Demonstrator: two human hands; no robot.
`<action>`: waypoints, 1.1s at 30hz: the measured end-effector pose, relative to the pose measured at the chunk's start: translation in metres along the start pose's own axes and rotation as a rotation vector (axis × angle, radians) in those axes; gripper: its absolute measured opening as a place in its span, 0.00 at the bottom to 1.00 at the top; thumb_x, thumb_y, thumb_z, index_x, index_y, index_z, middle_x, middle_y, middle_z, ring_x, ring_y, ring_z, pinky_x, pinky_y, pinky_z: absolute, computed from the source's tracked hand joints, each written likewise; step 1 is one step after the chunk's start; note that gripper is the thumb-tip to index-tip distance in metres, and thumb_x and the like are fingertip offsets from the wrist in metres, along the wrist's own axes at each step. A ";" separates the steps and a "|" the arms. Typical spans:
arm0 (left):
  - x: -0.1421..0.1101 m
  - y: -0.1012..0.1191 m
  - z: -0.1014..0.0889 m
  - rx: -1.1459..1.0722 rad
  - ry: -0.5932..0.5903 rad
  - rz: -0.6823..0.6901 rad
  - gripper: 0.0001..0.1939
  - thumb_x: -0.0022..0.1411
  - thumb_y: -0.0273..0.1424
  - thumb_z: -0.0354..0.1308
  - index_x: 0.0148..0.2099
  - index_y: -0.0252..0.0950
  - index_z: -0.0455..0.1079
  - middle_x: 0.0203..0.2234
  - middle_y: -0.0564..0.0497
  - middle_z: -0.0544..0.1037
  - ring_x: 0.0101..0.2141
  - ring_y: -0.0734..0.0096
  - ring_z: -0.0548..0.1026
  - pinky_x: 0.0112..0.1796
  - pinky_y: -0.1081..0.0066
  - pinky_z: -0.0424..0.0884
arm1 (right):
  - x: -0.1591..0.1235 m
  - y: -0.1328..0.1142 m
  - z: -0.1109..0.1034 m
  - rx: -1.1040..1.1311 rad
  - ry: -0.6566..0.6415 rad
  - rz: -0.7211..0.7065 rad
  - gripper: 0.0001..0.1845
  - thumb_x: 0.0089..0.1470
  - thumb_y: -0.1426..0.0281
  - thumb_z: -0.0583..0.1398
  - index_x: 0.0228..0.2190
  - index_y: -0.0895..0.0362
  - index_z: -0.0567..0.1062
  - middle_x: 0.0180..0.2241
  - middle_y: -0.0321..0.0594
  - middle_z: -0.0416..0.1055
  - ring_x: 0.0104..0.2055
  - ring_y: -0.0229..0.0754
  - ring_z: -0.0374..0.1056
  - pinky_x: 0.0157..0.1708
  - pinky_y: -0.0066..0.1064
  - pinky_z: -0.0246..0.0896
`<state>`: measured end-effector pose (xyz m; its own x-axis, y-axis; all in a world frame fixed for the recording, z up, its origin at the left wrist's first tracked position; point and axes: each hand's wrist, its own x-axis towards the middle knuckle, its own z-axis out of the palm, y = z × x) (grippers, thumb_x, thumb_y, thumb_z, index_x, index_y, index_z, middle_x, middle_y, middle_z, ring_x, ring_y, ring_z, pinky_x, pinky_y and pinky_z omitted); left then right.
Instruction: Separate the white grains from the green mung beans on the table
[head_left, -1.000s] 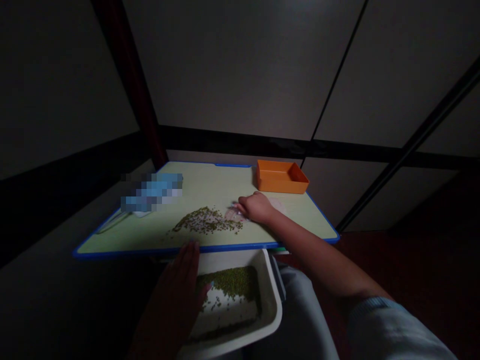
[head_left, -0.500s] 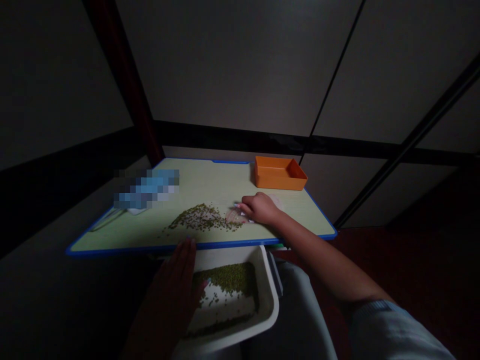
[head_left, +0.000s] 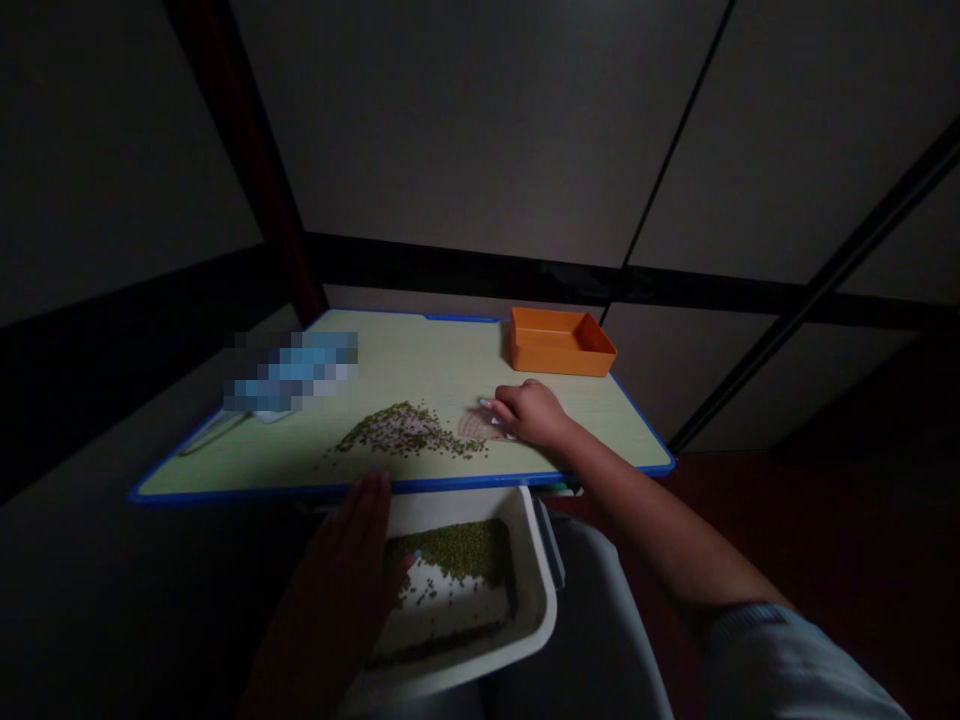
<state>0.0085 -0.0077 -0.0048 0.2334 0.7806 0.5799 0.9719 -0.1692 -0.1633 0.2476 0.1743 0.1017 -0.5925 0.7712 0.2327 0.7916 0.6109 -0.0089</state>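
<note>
A loose pile of small green beans [head_left: 401,430] lies on the pale yellow tabletop [head_left: 420,350], thinning out toward the right. Just right of it, my right hand [head_left: 531,412] rests low over a round printed picture [head_left: 474,425], fingers curled in and thumb side toward the beans. What its fingers hold, if anything, is hidden. Below the table's front edge stands a white bin [head_left: 534,630] with more green beans [head_left: 469,550] heaped at its far side. My left hand [head_left: 352,550] lies across the bin's left side, fingers stretched to the table edge and thumb apart over the inside.
An orange open box [head_left: 562,345] stands at the table's back right. At the left is a blurred-out bluish object [head_left: 292,370] with a cord. A blue rim [head_left: 442,486] edges the table, and wall panels [head_left: 465,140] rise behind it.
My right hand has shifted slightly to the right, away from the bean pile, uncovering more of the printed picture. My left hand has stayed at the bin.
</note>
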 end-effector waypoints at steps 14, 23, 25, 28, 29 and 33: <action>0.001 -0.001 -0.002 -0.002 -0.033 -0.003 0.40 0.65 0.48 0.40 0.70 0.28 0.36 0.64 0.34 0.60 0.64 0.51 0.59 0.56 0.54 0.64 | -0.002 -0.001 0.008 0.116 -0.009 -0.152 0.24 0.65 0.56 0.51 0.31 0.57 0.78 0.26 0.40 0.75 0.27 0.38 0.64 0.32 0.30 0.44; 0.002 0.000 -0.006 -0.020 -0.019 0.001 0.40 0.65 0.48 0.41 0.69 0.29 0.38 0.64 0.35 0.60 0.63 0.52 0.60 0.56 0.55 0.63 | -0.003 0.002 0.005 0.138 -0.005 -0.107 0.23 0.65 0.56 0.51 0.31 0.57 0.78 0.25 0.40 0.74 0.27 0.38 0.62 0.31 0.30 0.43; 0.002 0.000 -0.006 -0.015 -0.017 -0.004 0.39 0.65 0.48 0.40 0.69 0.29 0.38 0.64 0.35 0.60 0.63 0.52 0.60 0.56 0.55 0.63 | -0.003 0.001 0.005 0.136 -0.010 -0.110 0.23 0.65 0.56 0.51 0.31 0.57 0.78 0.25 0.40 0.74 0.27 0.38 0.62 0.32 0.29 0.43; 0.001 0.000 -0.005 -0.006 -0.033 -0.005 0.40 0.64 0.49 0.40 0.69 0.28 0.38 0.64 0.35 0.59 0.63 0.52 0.60 0.57 0.55 0.63 | -0.003 -0.001 0.005 0.142 -0.026 -0.126 0.22 0.65 0.57 0.52 0.31 0.58 0.78 0.25 0.40 0.74 0.26 0.37 0.62 0.32 0.29 0.43; 0.001 0.000 -0.005 -0.005 -0.046 -0.005 0.41 0.64 0.50 0.40 0.69 0.28 0.38 0.65 0.35 0.59 0.64 0.52 0.60 0.57 0.55 0.63 | -0.004 -0.002 0.005 0.148 -0.030 -0.131 0.22 0.65 0.57 0.52 0.30 0.58 0.78 0.25 0.40 0.74 0.26 0.37 0.62 0.32 0.29 0.43; 0.001 0.000 -0.005 0.008 -0.047 -0.004 0.41 0.64 0.50 0.39 0.69 0.29 0.38 0.65 0.35 0.59 0.64 0.51 0.59 0.57 0.54 0.63 | -0.005 -0.004 0.005 0.189 -0.018 -0.140 0.22 0.64 0.58 0.53 0.28 0.58 0.77 0.23 0.38 0.71 0.25 0.36 0.59 0.31 0.29 0.43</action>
<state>0.0086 -0.0098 -0.0004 0.2280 0.8085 0.5425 0.9725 -0.1618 -0.1674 0.2469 0.1690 0.0954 -0.6985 0.6786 0.2269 0.6606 0.7335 -0.1600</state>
